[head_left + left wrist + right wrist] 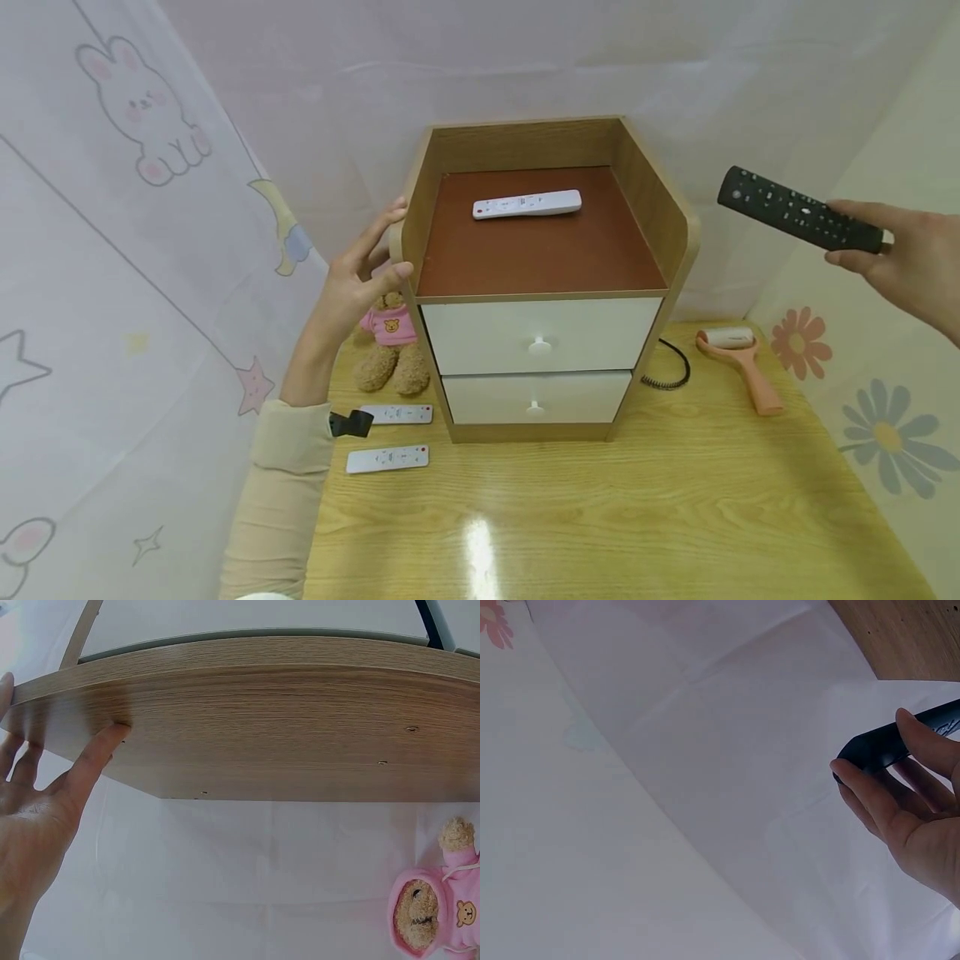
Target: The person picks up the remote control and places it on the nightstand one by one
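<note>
our right hand (911, 254) grips the black remote (798, 208) right of the cabinet (543, 258); our left hand (356, 279), fingers extended, touches its side. only the head view shows the white remote (527, 205) atop it.

Pale printed walls (142, 233) enclose a wooden surface (637, 508) streaked with glare (481, 557).

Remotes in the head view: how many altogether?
4: one white remote on top of the cabinet, a second and a third on the table to its left, and the black remote in the right hand. Others may be hidden.
</note>
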{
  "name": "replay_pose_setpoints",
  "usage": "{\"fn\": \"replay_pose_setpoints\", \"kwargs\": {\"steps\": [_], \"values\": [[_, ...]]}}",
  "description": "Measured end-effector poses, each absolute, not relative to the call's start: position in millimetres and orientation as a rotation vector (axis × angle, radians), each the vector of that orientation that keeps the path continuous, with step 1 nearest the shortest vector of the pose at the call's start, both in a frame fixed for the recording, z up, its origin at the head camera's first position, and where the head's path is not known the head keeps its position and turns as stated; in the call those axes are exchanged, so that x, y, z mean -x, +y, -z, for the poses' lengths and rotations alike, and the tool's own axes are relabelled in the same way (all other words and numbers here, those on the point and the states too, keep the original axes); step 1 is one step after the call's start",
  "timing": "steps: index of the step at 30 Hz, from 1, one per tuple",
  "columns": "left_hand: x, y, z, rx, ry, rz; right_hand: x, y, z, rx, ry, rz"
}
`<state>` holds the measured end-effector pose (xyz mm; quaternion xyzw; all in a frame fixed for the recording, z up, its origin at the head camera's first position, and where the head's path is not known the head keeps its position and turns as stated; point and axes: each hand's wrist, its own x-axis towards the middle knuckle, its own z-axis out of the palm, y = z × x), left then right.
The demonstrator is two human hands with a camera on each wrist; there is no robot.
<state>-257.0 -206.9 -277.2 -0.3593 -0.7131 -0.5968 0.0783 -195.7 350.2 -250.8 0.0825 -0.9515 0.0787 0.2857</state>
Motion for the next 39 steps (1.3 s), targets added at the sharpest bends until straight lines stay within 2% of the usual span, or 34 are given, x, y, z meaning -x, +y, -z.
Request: {"fn": "replay_pose_setpoints", "kwargs": {"steps": [10,19,39], "values": [[259,-207,279,1.076,-2.140,1.793,201,332,225,-0.208,-2.648,-0.127],[254,-205,276,1.057,-2.171,1.735,208,312,205,-0.425,-2.562,-0.112],[253,-206,272,1.046,-2.176,1.768,227,248,158,-0.608,-2.652,-0.071]]}}
